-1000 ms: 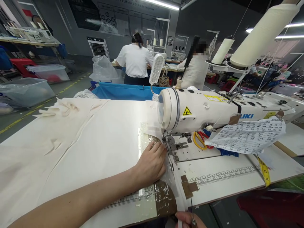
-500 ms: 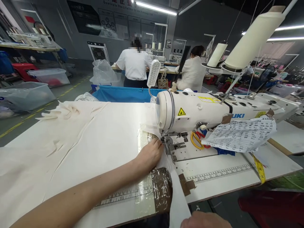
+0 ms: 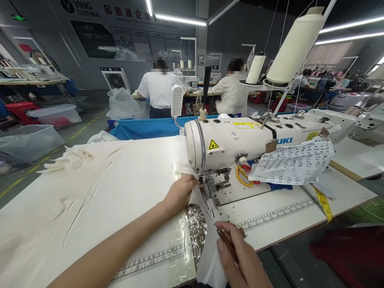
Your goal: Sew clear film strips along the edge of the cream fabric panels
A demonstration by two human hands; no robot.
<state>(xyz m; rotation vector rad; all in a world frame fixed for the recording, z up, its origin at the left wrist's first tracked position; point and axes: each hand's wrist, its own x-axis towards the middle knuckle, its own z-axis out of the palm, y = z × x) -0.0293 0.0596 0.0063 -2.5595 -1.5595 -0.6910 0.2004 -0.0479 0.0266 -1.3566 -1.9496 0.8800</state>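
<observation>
My left hand [image 3: 180, 192] rests on the cream fabric [image 3: 90, 192] spread over the sewing table, its fingertips curled on the cloth right beside the presser foot [image 3: 207, 185] of the white sewing machine [image 3: 240, 140]. My right hand [image 3: 241, 260] is at the table's front edge, closed on a thin dark tool [image 3: 225, 239] whose tip points toward the presser foot. The fabric's edge strip [image 3: 207, 256] runs from the foot down past that hand and hangs over the table edge. I cannot see the needle itself.
Yellow- and red-handled scissors [image 3: 241, 176] lie behind the machine's foot, under a printed paper sheet [image 3: 294, 162]. A yellow tape measure [image 3: 322, 202] hangs at the right. Thread cones [image 3: 292, 48] stand above. Two people [image 3: 159, 88] work beyond a blue bin [image 3: 150, 128].
My right hand rose from below the table edge onto the fabric strip with the tool. My left hand slid forward and curled at the presser foot. The view shifted slightly.
</observation>
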